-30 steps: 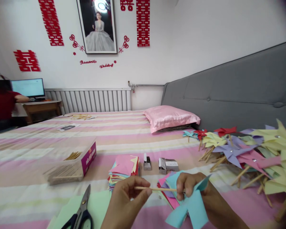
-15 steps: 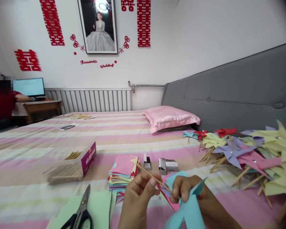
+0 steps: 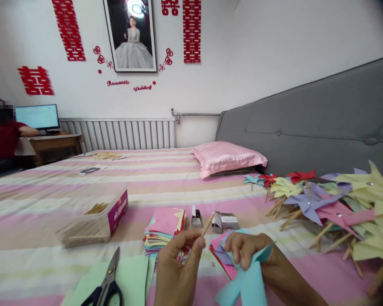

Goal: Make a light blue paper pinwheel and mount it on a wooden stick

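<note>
My left hand pinches a thin wooden stick that points up and to the right. My right hand is closed on a folded light-blue paper pinwheel just right of the stick. Under both hands lie a stack of coloured paper squares and a second small pile of pink and purple paper on the striped bedspread.
Scissors rest on a green sheet at lower left. A clear box of sticks stands left. Small staple boxes sit behind the hands. Finished pinwheels pile up at right. A person in red sits at a desk far left.
My left hand has swung the stick from lying level between both hands to pointing up and right, its far end away from the right hand. The right hand keeps hold of the blue pinwheel.
</note>
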Available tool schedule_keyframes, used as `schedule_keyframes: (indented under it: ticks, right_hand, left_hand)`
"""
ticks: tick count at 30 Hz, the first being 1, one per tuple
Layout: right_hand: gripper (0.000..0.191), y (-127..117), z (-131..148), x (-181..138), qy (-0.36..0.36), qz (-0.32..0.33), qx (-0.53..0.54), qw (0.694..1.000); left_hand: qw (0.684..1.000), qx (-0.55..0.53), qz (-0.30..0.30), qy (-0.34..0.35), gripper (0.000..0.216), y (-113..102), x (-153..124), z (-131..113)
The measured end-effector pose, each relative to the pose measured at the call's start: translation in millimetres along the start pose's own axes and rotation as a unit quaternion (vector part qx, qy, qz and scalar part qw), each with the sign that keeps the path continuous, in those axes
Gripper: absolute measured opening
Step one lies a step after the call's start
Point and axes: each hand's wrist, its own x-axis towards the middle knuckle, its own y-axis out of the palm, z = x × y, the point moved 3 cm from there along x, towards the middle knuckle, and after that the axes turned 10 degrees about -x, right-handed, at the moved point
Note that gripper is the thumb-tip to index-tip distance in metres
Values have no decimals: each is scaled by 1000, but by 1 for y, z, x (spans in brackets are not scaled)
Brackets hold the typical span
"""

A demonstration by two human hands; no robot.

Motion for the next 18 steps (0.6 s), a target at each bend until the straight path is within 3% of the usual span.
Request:
schedule_keyframes:
  ticks: [6,12,18]
  right_hand:
    - [1,0,6,-3,44,-27,-39,998]
    - [3,1,14,-2,19,-55,-133,989]
    - [4,0,12,-2,27,-74,-162,984]
  left_hand:
    - [999,9,45,-3,17,2,-3,-3]
    - [993,20,117,-20,21,1,0,3]
    - [983,98,155,-7,25,-2,0,0]
